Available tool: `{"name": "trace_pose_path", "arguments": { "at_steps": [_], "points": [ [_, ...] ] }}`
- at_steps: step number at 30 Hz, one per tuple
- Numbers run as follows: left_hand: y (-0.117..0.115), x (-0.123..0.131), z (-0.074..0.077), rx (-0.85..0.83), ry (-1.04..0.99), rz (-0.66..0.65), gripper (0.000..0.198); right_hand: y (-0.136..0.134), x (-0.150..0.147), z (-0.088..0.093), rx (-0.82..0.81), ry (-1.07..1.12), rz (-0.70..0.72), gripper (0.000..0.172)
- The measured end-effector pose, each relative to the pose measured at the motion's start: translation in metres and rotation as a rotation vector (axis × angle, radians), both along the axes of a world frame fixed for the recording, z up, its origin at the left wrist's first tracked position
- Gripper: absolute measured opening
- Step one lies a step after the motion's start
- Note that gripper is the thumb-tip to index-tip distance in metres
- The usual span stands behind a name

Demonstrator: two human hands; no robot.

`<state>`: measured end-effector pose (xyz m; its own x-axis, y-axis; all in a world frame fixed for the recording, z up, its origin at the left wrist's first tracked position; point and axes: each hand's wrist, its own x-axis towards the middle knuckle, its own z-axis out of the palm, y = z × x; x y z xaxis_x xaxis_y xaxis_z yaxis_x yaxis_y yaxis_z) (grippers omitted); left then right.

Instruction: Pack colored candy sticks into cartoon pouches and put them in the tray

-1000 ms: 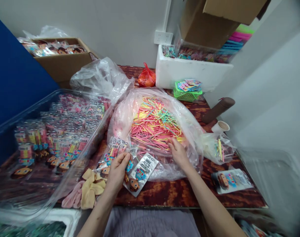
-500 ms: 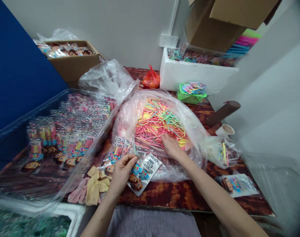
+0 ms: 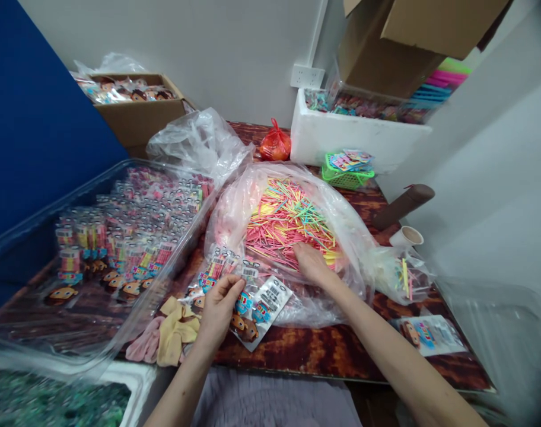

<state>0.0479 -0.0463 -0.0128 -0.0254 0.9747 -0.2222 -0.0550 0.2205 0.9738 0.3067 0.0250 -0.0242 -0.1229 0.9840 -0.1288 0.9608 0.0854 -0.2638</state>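
My left hand [image 3: 222,299] is closed in a pinch at the edge of a clear printed packet [image 3: 244,305] with a cartoon face and barcode. Beside it lies a similar packet with a white backing [image 3: 273,299], and more filled packets [image 3: 213,270] are left of it. My right hand [image 3: 312,264] reaches into a heap of thin coloured sticks [image 3: 283,222], mostly pink and yellow. Its fingertips are buried among them, so its grip is hidden. A large clear plastic bag [image 3: 228,204] surrounds the heap.
A clear tub [image 3: 177,255] of filled packets stands left, with yellow finger cots or cloths [image 3: 177,332] near its edge. A green basket [image 3: 348,175], white foam box [image 3: 359,133], paper cup [image 3: 406,237] and brown cylinder [image 3: 404,206] stand right. Another packet [image 3: 430,335] lies front right.
The view has shifted slightly. My left hand has moved a little against the packets and stays pinched. My right hand remains in the sticks, nearly unmoved.
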Motion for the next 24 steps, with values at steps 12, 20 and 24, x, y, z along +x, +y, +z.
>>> {"name": "trace_pose_path", "arguments": {
  "at_steps": [12, 20, 24],
  "points": [
    [-0.003, -0.001, -0.005, -0.019, 0.058, -0.054, 0.031, -0.034, 0.019, 0.003, -0.16, 1.429, -0.422, 0.026],
    [-0.008, 0.006, 0.002, 0.069, 0.127, -0.14, 0.031, -0.047, 0.004, -0.018, 0.099, 1.472, -0.46, 0.02],
    [-0.008, 0.011, 0.002, 0.045, 0.071, -0.141, 0.027, -0.058, -0.002, -0.034, 0.178, 1.225, -0.369, 0.016]
  ]
}}
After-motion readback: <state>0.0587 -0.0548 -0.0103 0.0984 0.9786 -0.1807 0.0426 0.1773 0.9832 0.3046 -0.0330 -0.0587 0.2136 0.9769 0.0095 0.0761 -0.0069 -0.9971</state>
